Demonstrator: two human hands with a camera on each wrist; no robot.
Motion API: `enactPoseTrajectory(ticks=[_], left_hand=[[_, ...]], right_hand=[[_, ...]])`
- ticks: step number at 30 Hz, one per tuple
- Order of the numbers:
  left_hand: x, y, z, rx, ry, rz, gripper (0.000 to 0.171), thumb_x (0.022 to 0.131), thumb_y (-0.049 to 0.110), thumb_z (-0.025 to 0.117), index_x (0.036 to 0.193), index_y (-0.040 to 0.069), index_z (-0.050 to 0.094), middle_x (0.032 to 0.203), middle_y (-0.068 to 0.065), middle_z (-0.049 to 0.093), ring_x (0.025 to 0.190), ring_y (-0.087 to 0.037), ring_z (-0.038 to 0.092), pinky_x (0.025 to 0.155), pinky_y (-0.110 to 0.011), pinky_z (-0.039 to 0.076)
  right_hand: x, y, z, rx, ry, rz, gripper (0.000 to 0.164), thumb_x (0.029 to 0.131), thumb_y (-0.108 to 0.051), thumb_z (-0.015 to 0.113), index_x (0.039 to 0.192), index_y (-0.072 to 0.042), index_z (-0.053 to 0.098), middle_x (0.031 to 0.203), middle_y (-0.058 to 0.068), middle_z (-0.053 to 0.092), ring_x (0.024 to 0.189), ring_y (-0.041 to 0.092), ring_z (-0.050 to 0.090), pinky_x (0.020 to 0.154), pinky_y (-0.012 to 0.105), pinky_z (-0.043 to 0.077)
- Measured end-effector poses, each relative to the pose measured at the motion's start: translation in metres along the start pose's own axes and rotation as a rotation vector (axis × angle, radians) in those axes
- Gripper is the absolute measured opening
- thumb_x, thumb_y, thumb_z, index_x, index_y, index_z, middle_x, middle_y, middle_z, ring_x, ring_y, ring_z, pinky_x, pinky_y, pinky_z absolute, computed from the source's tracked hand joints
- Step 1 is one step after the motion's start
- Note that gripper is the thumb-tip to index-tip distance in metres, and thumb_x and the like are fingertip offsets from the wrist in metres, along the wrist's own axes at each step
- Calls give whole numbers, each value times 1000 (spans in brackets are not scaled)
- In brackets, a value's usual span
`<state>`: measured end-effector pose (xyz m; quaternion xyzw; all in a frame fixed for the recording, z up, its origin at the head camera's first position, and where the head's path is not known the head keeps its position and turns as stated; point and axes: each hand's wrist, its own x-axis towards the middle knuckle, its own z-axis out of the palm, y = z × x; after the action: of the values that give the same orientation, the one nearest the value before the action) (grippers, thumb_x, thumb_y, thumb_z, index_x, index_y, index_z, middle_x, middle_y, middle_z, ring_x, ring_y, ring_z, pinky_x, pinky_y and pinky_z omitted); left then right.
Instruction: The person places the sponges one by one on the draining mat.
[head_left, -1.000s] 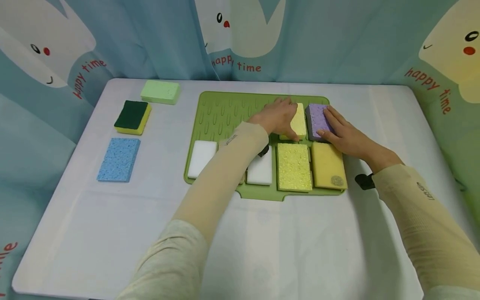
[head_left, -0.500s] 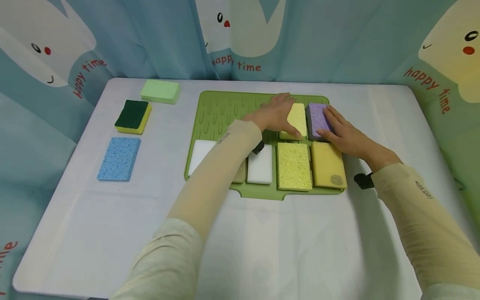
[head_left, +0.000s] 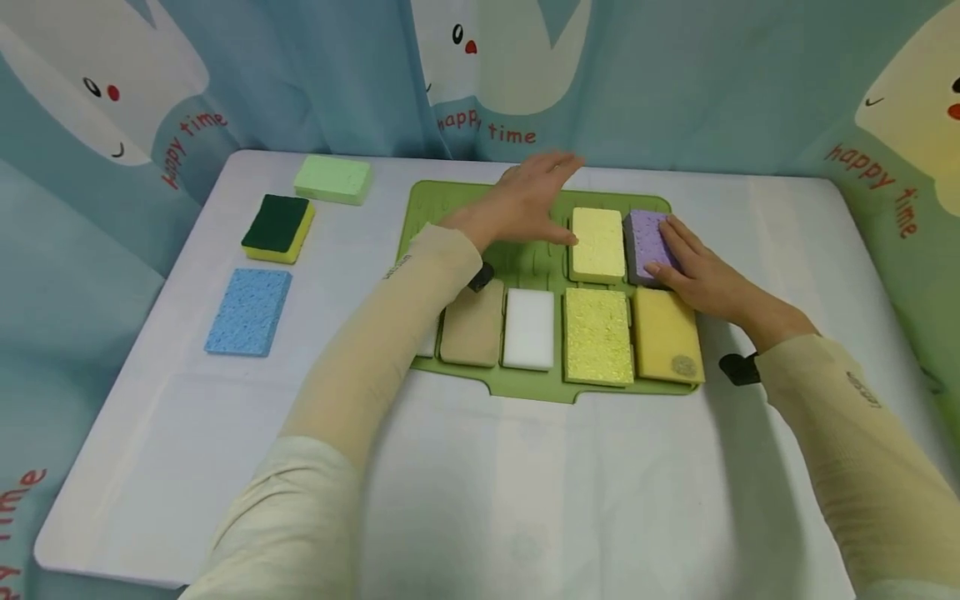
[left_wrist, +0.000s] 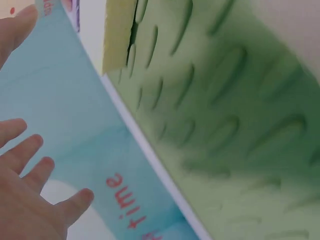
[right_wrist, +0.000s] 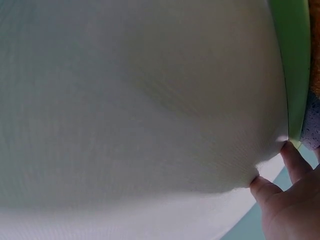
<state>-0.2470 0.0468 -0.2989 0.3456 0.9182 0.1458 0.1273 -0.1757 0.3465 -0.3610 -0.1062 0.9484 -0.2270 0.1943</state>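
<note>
My left hand (head_left: 525,200) hovers over the back of a ribbed green mat (head_left: 532,265), fingers spread and nothing in them. Its thumb tip overlaps the left edge of a pale yellow sponge (head_left: 597,244); in the left wrist view the fingers (left_wrist: 30,170) stand apart, off to the side of that sponge (left_wrist: 117,37). At the mat's back right corner, my right hand (head_left: 705,279) holds a purple sponge (head_left: 647,242) with a dark side, thumb at its near end and fingers along its right side. The right wrist view shows two fingertips (right_wrist: 290,150) touching the white cloth beside the mat.
Along the mat's front row lie a white sponge (head_left: 528,329), a beige one (head_left: 472,329), a yellow one (head_left: 598,337) and a tan-yellow one (head_left: 666,333). On the table's left are light green (head_left: 333,179), green-and-yellow (head_left: 277,227) and blue (head_left: 249,312) sponges. A curtain (head_left: 337,75) stands behind.
My left hand has let go of the pale yellow sponge, lifting away to the left and back. The right hand has stayed at the purple sponge. The head view has shifted slightly left.
</note>
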Motion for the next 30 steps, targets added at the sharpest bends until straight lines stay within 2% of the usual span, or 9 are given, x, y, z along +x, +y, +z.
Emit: enactPoseTrajectory(ticks=[8, 13, 21, 30], left_hand=[[-32, -26, -12, 4, 98, 46, 102, 85, 52, 72, 161, 18, 13, 168, -1, 8, 156, -22, 1, 126, -45, 10], [-49, -39, -14, -8, 147, 84, 101, 85, 48, 74, 160, 13, 16, 167, -7, 12, 156, -29, 5, 126, -47, 11], [-69, -46, -18, 16, 159, 90, 100, 87, 45, 73, 160, 12, 14, 168, -8, 10, 156, -28, 4, 126, -48, 10], [-96, -56, -22, 64, 203, 126, 98, 87, 42, 75, 159, 8, 17, 167, -11, 13, 155, -32, 6, 125, -50, 11]], right_hand=[[0, 2, 0, -15, 5, -9, 81, 104, -48, 38, 159, -19, -13, 166, 4, -22, 153, 37, -13, 119, 66, 4], [0, 0, -1, -10, -3, -1, 81, 104, -48, 39, 159, -18, -13, 166, 5, -22, 153, 38, -13, 119, 66, 3], [-1, 2, 0, -12, -5, 4, 81, 105, -48, 38, 158, -18, -14, 165, 5, -23, 152, 38, -15, 119, 67, 3], [0, 4, 0, -9, -6, -1, 81, 105, -47, 38, 158, -18, -14, 165, 5, -23, 153, 38, -14, 119, 67, 3]])
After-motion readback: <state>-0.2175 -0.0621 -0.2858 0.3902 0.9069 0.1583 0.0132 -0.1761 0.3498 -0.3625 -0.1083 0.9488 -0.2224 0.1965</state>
